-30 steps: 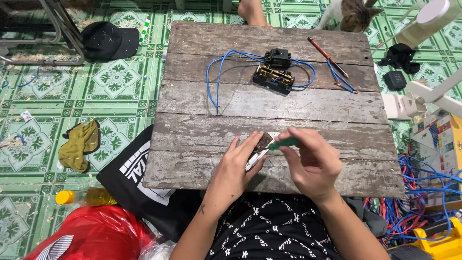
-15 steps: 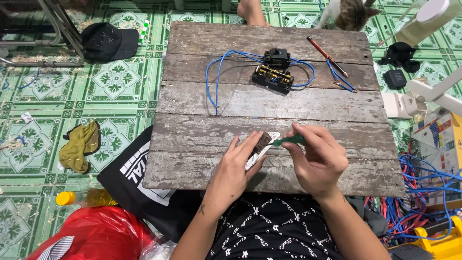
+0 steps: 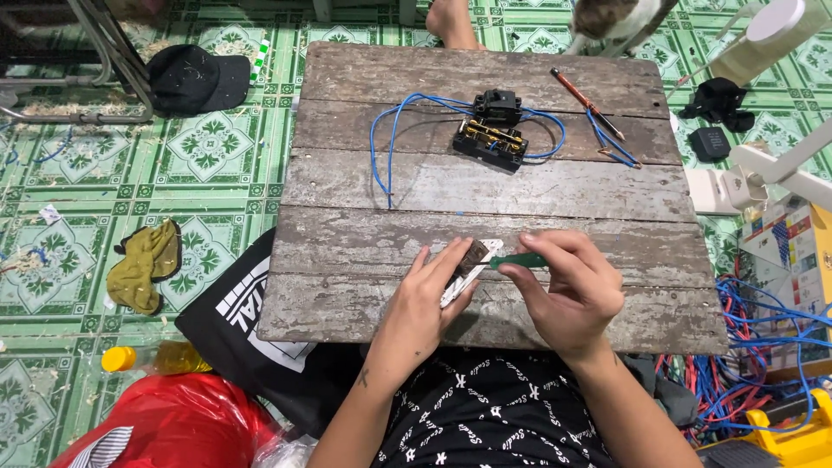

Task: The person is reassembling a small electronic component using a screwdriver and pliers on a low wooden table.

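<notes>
Screwdriver (image 3: pixel 518 260) tip behind small part; cat (image 3: pixel 617 17) cut off above.

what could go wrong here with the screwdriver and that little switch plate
The left hand pins the small white switch plate right where the green-handled screwdriver in the right hand points, so a slip might jab the fingers. The plate lies loose on the rough wooden board and may skid under pressure. The loose blue wires around the black parts could snag a moving arm.
</notes>
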